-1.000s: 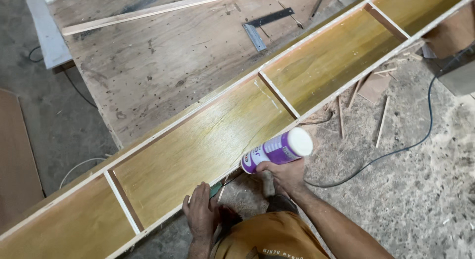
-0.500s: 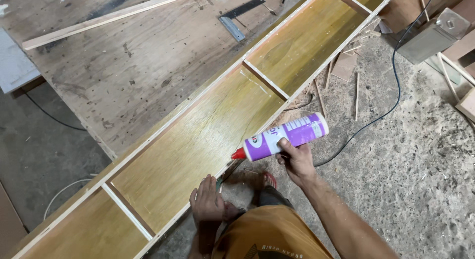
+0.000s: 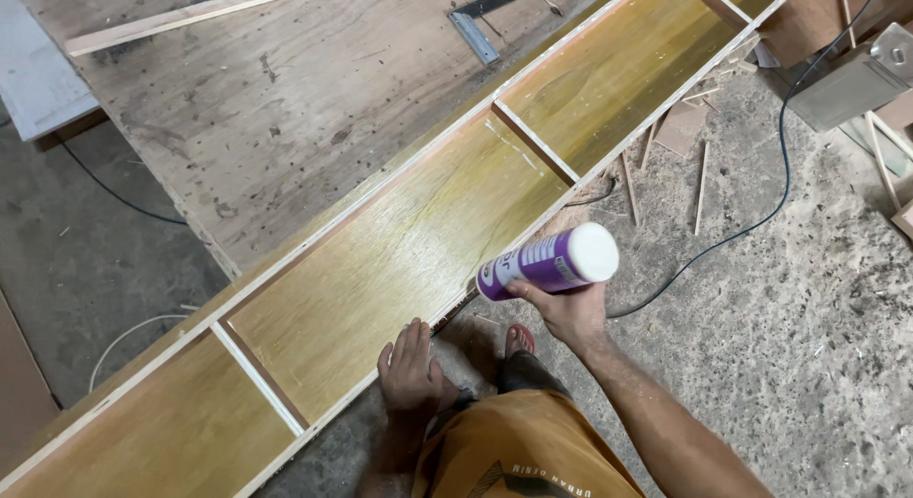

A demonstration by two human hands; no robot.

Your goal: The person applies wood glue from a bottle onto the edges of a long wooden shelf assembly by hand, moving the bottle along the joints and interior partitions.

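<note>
Purple cylindrical glue bottle with white base (image 3: 550, 261): grasped in right hand (image 3: 561, 312), nozzle down at the near edge rail of the long wooden frame panel with yellow-brown veneer and pale cross strips (image 3: 399, 260). Left hand (image 3: 411, 367) flat, fingers spread, pressing that same rail, holding nothing. No glue bead discernible along the rail; progress judged early or unclear. Black cable (image 3: 761, 213) lies on the floor beyond the bottle.

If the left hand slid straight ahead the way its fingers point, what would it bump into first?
The left hand already rests at the near rail of the long wooden frame, fingers pointing across it. Going on, it would probably slide over that rail onto the yellowish panel, though heights are hard to judge.
</note>
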